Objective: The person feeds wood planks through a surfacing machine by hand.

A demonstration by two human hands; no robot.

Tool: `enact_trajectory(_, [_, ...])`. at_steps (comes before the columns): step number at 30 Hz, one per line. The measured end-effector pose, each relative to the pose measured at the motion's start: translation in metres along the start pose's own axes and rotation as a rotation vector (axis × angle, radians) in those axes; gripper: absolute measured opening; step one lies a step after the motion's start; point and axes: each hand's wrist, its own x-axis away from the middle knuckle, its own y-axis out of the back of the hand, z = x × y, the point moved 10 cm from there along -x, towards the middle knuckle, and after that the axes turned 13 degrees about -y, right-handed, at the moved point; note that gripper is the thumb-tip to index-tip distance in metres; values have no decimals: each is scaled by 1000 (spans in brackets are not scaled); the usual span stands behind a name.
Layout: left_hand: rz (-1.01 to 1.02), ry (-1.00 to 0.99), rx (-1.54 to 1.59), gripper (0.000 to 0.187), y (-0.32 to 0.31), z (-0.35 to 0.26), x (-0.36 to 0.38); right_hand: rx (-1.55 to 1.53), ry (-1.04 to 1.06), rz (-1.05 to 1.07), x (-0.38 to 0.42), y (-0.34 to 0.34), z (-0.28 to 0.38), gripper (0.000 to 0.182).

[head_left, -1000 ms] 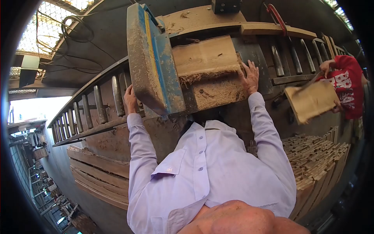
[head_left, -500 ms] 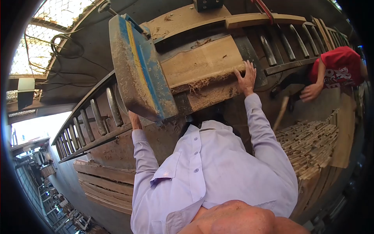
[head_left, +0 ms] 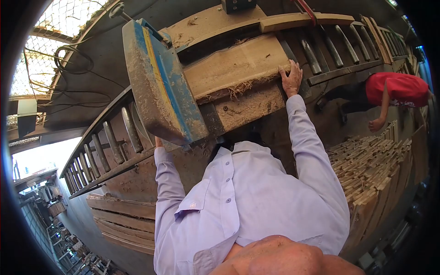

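Observation:
A wide wooden board [head_left: 238, 64] lies on the machine bed, its left part running under a blue machine housing [head_left: 172, 82] dusted with shavings. Along the board's near edge hang stringy wood fibres [head_left: 238, 89]. My right hand [head_left: 292, 79] touches the board's right end, fingers spread and thumb apart. Low at the left side of the housing, my left hand [head_left: 158, 142] shows only in a small part; the housing hides its fingers and whatever they touch.
Roller conveyors extend left [head_left: 110, 142] and right [head_left: 339, 48] of the machine. A long wooden piece [head_left: 307, 22] lies behind the board. Stacked strips [head_left: 366, 165] stand at right, planks [head_left: 121, 211] at lower left. A co-worker in a red shirt [head_left: 396, 89] is at right.
The board's near edge and my right hand have shifted slightly away from my body, baring more of the dusty bed. The co-worker has changed posture, and a stick near them is out of sight.

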Motion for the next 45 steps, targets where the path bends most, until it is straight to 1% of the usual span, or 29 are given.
enact_trajectory(2, [6, -16, -7, 36, 1, -4, 7, -1, -1, -7, 0, 0, 0, 72])
enact_trajectory(4, [17, -29, -16, 36, -6, -3, -1, 0, -7, -15, -1, -1, -1, 72])
enact_trajectory(7, [50, -19, -46, 36, 9, -9, 17, -29, 44, -52, -2, -2, -2, 72])
enact_trajectory(8, [71, 2, -69, 36, 12, -8, 24, -24, 58, -70, -4, -7, -8, 72])
enact_trajectory(9, [100, 34, -95, 36, -5, 1, 6, -43, 89, -76, -4, -6, -6, 72])
enact_trajectory(10, [130, 70, -120, 36, 12, -5, 29, -51, 103, -91, -3, -6, -7, 72])
enact_trajectory(13, [198, 149, -164, 36, 10, -1, 32, -43, 102, -129, -3, -5, -11, 76])
enact_trajectory(15, [221, 169, -179, 37, 12, -3, 35, -62, -48, -17, 2, 4, 0, 71])
enact_trajectory(16, [227, 170, -184, 37, 15, 0, 29, -55, -57, -10, 5, 1, -5, 71])
enact_trajectory(18, [230, 155, -186, 37, 16, 11, 0, -66, -44, -78, 1, 3, -7, 75])
enact_trajectory(20, [226, 131, -187, 37, 18, 15, -23, -67, -38, -73, 0, 3, -6, 75])
enact_trajectory(21, [227, 117, -188, 37, 30, 6, -15, -66, -37, -70, 1, 3, -4, 74])
enact_trajectory(23, [233, 103, -189, 37, 34, -3, -23, -53, -67, -64, 2, 2, -4, 74])
enact_trajectory(25, [-126, 175, 153, 34, 74, -21, -16, -69, -77, -59, 1, 1, -7, 74])
enact_trajectory(26, [-129, 171, 156, 34, 90, -22, -13, -72, -72, -61, 1, 0, -7, 74])
enact_trajectory(28, [-384, 173, 231, 28, 161, -9, -2, -54, 41, -150, 4, 6, -2, 75])
enact_trajectory(30, [-592, 177, 307, 21, 220, 14, 21, -61, 45, -138, 1, 2, -4, 75])
enact_trajectory(32, [-698, 205, 344, 18, 265, 45, 54, -52, 25, -125, -2, -1, -6, 74])
enact_trajectory(34, [-648, 183, 429, 25, 282, 81, 90, -57, 18, -121, -1, 0, -5, 74])
enact_trajectory(36, [-771, 347, 333, 30, 295, 135, 141, -55, 16, -110, -1, 4, 0, 73])
enact_trajectory(38, [-534, 553, 42, 30, 266, 167, 184, -45, -34, -65, 0, 4, 1, 72])
enact_trajectory(40, [-511, 696, 300, 25, 238, 228, 231, -47, -21, -79, 1, 6, 5, 72])
enact_trajectory(41, [-517, 683, 314, 25, 223, 217, 223, -40, -29, -88, 2, 7, 6, 72])
enact_trajectory(42, [-80, 622, -202, 25, 182, 195, 238, -37, -36, -80, 2, 8, 8, 72])
enact_trajectory(43, [359, 518, -712, 26, 118, 179, 255, -44, -23, -82, 2, 9, 10, 72])
enact_trajectory(44, [801, 372, -1210, 27, 84, 157, 249, -45, -23, -71, 1, 10, 10, 72])
enact_trajectory(45, [786, 375, -1207, 27, 78, 168, 258, -46, -21, -58, 1, 8, 11, 72])
